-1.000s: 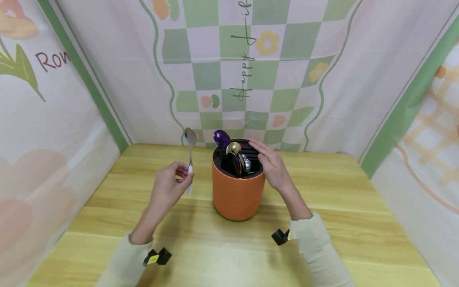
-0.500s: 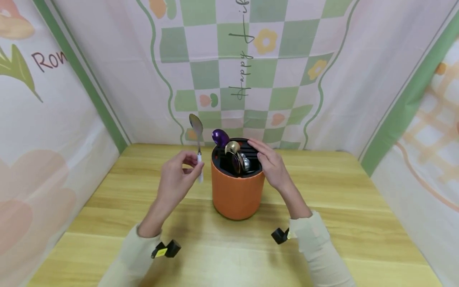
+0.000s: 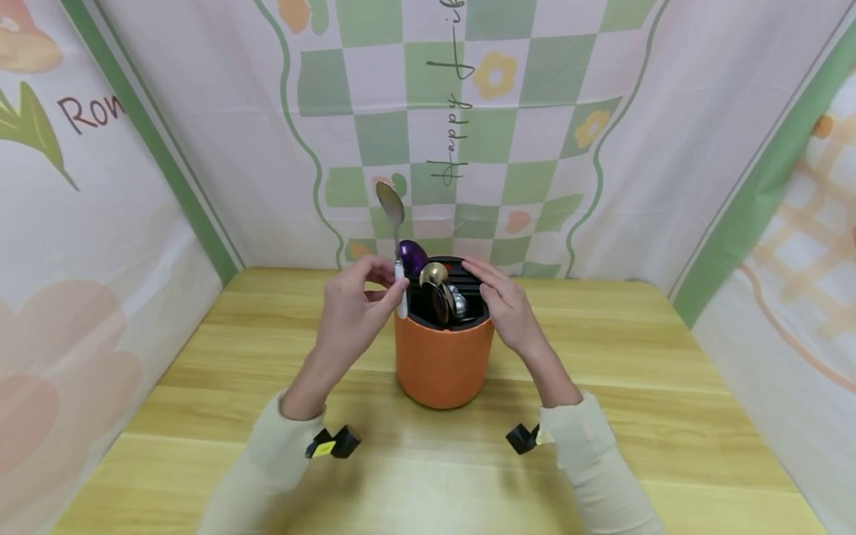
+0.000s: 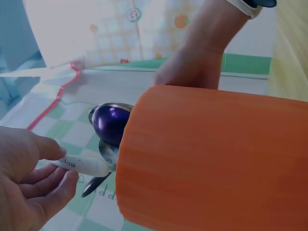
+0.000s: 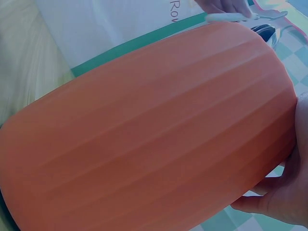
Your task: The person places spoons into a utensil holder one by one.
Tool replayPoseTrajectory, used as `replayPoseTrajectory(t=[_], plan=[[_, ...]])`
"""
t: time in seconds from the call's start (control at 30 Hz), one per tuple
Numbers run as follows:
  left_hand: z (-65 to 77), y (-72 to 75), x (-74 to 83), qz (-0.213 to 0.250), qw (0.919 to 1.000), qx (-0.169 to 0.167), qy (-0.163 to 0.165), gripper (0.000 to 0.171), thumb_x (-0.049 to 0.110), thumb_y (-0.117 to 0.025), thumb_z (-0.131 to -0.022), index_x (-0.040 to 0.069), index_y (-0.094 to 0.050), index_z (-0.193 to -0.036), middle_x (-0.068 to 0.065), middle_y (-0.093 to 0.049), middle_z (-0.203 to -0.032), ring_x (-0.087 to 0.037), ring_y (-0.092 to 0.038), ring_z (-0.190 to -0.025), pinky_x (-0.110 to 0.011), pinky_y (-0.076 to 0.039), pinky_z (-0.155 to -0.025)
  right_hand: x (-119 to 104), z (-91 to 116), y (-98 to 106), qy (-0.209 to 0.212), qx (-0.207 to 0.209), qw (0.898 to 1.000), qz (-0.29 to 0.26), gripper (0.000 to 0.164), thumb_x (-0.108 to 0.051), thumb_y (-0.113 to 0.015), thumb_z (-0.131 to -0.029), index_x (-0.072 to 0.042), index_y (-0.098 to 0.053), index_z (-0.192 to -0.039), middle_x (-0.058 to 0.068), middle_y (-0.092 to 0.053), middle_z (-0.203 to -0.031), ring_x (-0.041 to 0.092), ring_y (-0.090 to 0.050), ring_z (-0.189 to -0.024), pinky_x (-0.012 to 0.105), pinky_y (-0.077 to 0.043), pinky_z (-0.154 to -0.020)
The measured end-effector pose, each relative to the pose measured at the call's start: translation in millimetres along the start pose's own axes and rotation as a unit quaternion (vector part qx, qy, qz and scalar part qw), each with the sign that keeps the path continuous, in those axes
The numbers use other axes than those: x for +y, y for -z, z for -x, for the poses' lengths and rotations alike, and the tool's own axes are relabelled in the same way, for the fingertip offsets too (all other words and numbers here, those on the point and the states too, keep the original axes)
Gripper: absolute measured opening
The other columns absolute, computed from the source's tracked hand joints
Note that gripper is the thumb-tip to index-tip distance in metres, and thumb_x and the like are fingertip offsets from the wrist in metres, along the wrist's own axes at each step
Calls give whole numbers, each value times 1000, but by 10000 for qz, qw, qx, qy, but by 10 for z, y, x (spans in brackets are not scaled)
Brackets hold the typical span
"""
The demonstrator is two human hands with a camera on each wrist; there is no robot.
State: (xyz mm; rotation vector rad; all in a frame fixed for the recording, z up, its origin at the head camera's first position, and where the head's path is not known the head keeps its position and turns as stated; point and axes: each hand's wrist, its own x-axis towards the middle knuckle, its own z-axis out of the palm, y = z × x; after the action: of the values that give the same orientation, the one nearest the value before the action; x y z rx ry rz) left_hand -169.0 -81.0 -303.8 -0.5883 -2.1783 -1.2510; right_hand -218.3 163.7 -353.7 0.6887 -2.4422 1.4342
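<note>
In the head view my left hand [image 3: 353, 306] pinches the white handle of a spoon [image 3: 391, 203] between thumb and fingers, with the metal bowl pointing up. This spoon is at the left rim of an orange utensil holder [image 3: 444, 368] with a black slotted top. The left wrist view shows dark lettering on the white handle [image 4: 82, 164]. My right hand [image 3: 511, 312] rests on the holder's right rim, its fingers extended over the top. Inside the holder stand a purple spoon [image 3: 413, 255], a gold-coloured spoon [image 3: 433, 274] and other spoons, bowls up; their handles are hidden.
The holder stands on a light wooden table [image 3: 267, 334]. Printed cloth walls enclose it, a green checkered one [image 3: 428, 134] just behind and others at the left and right. A small black device [image 3: 344, 442] is strapped to each wrist.
My left hand has carried the white-handled spoon right and upward, from beside the holder to its left rim. My right hand has stayed on the opposite rim.
</note>
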Motion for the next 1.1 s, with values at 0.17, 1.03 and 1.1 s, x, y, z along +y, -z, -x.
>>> replayPoseTrajectory(t=[0.17, 1.03, 1.1], plan=[[-57, -71, 3, -29, 9999, -62, -104, 15, 9, -73, -90, 1, -64, -98, -11, -68, -88, -20, -70, -84, -23, -60, -68, 1, -2, -12, 4, 9, 10000, 31, 44, -11, -35, -104, -6, -53, -144, 13, -44, -155, 27, -34, -149, 50, -25, -122], [39, -95, -142, -62, 9999, 117, 79, 27, 17, -78, -87, -3, -63, -99, -12, -67, -88, -23, -68, -86, -33, -62, -72, -3, -6, -12, 11, 13, 10000, -9, 45, -9, -35, -103, -5, -52, -144, 11, -44, -155, 28, -34, -148, 50, -26, -122], [45, -82, -160, -60, 9998, 135, 114, 25, 16, -75, -89, -3, -63, -98, -13, -68, -88, -24, -68, -86, -34, -62, -72, 4, -5, -5, 5, 20, 10000, -23, 45, -9, -35, -103, -5, -52, -144, 11, -44, -155, 27, -34, -149, 50, -26, -122]])
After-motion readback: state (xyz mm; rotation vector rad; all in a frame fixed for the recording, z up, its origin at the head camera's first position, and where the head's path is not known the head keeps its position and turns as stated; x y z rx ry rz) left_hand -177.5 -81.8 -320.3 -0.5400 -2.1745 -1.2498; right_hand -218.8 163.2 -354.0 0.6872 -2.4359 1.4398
